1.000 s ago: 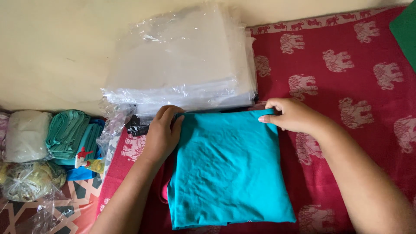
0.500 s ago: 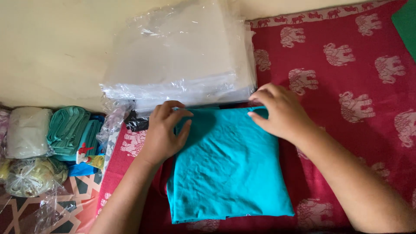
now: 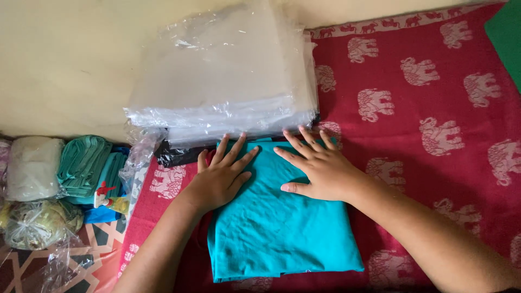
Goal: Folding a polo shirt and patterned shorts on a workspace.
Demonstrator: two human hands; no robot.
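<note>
- On the red cloth with pale elephant figures [image 3: 434,81] lies a folded turquoise fabric [image 3: 282,233], a flat, roughly square bundle.
- Flat on the far left part of the fabric rests the left hand [image 3: 220,179], palm down, its fingers [image 3: 234,149] spread apart and pointing away from the person; the little finger side hangs over the fabric's left edge.
- Flat on the far right part of the fabric rests the right hand [image 3: 320,171], palm down too, fingers [image 3: 304,142] fanned out, the thumb stretched toward the person along the fabric's middle.
- Neither hand pinches or grips anything; both simply press on the fabric, and the two hands lie close together without touching.
- Just beyond the fabric's far edge sits a stack of clear plastic bags [image 3: 228,81], its near edge almost at the fingertips.
- Between that stack and the fabric's far left corner shows a dark crumpled piece of plastic [image 3: 176,154].
- Well to the left of the fabric lie folded green cloths [image 3: 81,163], a white bundle [image 3: 32,165] beside them, and a crinkled bag with yellowish contents [image 3: 38,222] nearer the person.
- A small red-and-white label [image 3: 106,192] sits on blue cloth next to the green ones.
- Far to the right of the fabric, a green patch [image 3: 507,38] fills the upper corner.
</note>
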